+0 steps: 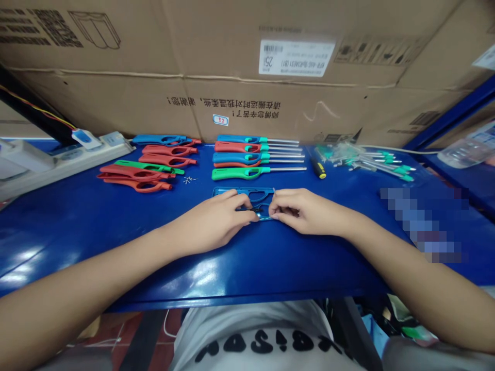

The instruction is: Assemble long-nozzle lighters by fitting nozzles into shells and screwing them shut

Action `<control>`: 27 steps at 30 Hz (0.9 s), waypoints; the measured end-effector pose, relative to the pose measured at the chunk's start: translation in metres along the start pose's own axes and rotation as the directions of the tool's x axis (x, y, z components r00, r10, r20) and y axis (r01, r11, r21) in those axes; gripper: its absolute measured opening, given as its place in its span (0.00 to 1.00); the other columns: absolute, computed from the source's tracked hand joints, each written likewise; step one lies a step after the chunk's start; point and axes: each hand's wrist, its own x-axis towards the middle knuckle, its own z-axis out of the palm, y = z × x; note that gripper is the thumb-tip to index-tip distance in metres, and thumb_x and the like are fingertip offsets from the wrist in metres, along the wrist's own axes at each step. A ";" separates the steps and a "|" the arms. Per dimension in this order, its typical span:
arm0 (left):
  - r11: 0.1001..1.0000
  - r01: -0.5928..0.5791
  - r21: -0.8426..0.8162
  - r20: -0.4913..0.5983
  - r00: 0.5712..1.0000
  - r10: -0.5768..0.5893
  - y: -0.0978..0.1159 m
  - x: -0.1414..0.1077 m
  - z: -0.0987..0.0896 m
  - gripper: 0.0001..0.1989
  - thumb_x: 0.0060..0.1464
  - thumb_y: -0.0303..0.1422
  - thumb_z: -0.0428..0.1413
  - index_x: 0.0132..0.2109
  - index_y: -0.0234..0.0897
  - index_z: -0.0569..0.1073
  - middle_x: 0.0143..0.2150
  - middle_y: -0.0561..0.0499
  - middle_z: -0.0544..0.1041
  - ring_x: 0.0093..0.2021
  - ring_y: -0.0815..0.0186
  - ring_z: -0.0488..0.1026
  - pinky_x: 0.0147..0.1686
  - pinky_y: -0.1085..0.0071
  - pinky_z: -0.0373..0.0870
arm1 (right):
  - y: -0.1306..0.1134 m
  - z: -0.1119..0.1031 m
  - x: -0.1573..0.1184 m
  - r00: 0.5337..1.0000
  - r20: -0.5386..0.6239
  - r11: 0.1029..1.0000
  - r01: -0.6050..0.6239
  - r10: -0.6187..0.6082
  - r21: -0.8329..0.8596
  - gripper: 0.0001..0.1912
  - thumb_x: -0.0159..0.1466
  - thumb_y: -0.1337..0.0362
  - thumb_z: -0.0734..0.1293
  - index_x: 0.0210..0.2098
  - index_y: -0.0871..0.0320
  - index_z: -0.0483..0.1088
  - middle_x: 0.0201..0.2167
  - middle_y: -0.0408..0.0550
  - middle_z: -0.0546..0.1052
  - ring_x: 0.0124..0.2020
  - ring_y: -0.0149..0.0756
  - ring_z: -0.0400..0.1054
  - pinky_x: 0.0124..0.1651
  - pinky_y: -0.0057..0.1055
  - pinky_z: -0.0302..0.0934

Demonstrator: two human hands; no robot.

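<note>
Both my hands meet over blue lighter casing halves (261, 195) on the blue table. One half lies flat just beyond my fingers, its trigger loop visible. My left hand (220, 219) is closed, thumb and fingers gripping the nearer blue half, which is mostly hidden. On the right end of that piece, my right hand (301, 208) pinches with its fingertips; any small part between them is hidden. Beyond my hands lie several lighters (235, 174) with metal tubes, in green, blue and red. To their left are several coloured casings (154, 185) without tubes.
Small metal pins or screws (189, 180) lie beside the casings. A yellow-and-black screwdriver (320, 169) is near a pile of metal tubes with green ends (371, 159). A power strip (77, 159) runs along the left; a large cardboard box (232, 67) backs the table.
</note>
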 end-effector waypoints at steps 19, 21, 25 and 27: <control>1.000 0.004 -0.018 0.000 1.000 -0.004 0.001 0.000 -0.002 0.16 0.67 0.27 0.50 0.54 0.41 0.78 0.51 0.41 0.74 0.51 0.55 0.72 0.50 0.58 0.72 | 0.002 0.003 0.003 0.999 -0.045 0.994 -0.015 0.010 -0.107 0.02 0.67 0.70 0.66 0.38 0.58 0.71 0.34 0.47 0.73 0.33 0.34 0.67 0.38 0.30 0.61; 1.000 0.000 -0.030 -0.011 1.000 -0.001 0.001 0.000 -0.002 0.16 0.67 0.27 0.50 0.54 0.41 0.78 0.51 0.42 0.75 0.50 0.55 0.72 0.50 0.59 0.72 | 0.002 0.003 0.003 0.999 -0.033 0.992 0.012 -0.016 -0.124 0.05 0.68 0.69 0.64 0.37 0.59 0.72 0.36 0.49 0.73 0.36 0.36 0.68 0.40 0.32 0.62; 0.999 0.008 -0.038 -0.013 1.000 -0.008 0.000 0.000 -0.002 0.16 0.67 0.27 0.49 0.55 0.41 0.78 0.51 0.41 0.75 0.50 0.56 0.72 0.49 0.59 0.72 | 0.005 0.002 0.003 0.999 -0.010 0.997 0.042 -0.042 -0.058 0.07 0.69 0.70 0.63 0.38 0.58 0.73 0.37 0.49 0.74 0.38 0.36 0.70 0.43 0.33 0.64; 0.999 0.007 -0.040 -0.013 1.000 -0.008 0.000 0.000 -0.001 0.16 0.67 0.27 0.50 0.55 0.41 0.78 0.51 0.41 0.75 0.50 0.55 0.72 0.49 0.58 0.72 | 0.006 0.002 0.003 0.999 -0.013 0.999 0.033 -0.033 -0.030 0.07 0.68 0.71 0.64 0.38 0.58 0.74 0.37 0.49 0.74 0.37 0.35 0.69 0.42 0.32 0.64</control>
